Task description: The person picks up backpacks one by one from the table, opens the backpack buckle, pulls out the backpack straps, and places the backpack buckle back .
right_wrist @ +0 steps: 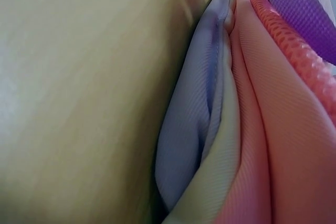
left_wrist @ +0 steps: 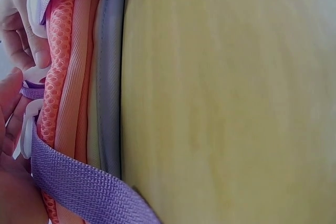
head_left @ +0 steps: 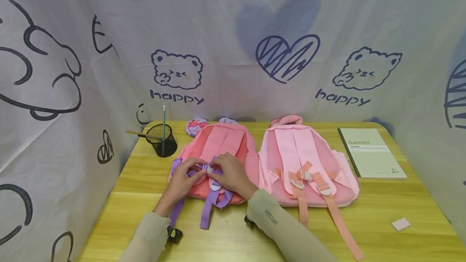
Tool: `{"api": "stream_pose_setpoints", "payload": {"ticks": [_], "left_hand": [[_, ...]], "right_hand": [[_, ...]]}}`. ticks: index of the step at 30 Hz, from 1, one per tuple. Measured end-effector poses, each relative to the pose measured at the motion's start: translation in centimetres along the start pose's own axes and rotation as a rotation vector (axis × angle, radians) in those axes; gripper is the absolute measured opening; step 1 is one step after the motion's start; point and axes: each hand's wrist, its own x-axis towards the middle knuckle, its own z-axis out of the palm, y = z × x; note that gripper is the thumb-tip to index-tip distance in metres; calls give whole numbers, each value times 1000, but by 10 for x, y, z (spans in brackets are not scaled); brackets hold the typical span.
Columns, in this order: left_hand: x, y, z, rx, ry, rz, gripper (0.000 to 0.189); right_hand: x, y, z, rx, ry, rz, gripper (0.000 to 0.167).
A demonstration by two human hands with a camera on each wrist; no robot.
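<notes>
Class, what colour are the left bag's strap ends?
Purple: the strap ends show best in the head view.

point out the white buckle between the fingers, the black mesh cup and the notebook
White buckle (head_left: 209,169): head view, on the middle of its visible part.
Black mesh cup (head_left: 170,147): head view, on its side wall.
Notebook (head_left: 375,155): head view, on the middle of its cover.

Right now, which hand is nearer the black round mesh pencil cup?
Left: the left hand is below and right of the cup in the head view; the right hand is farther right.
</notes>
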Motion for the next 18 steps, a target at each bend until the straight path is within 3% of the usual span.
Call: {"api": "stream_pose_setpoints", "payload": {"ticks": [18], "left_hand": [[1, 5, -1, 1, 38, -25, 25]], "right_hand": [[1, -2, -2, -8, -23, 26, 25]]}}
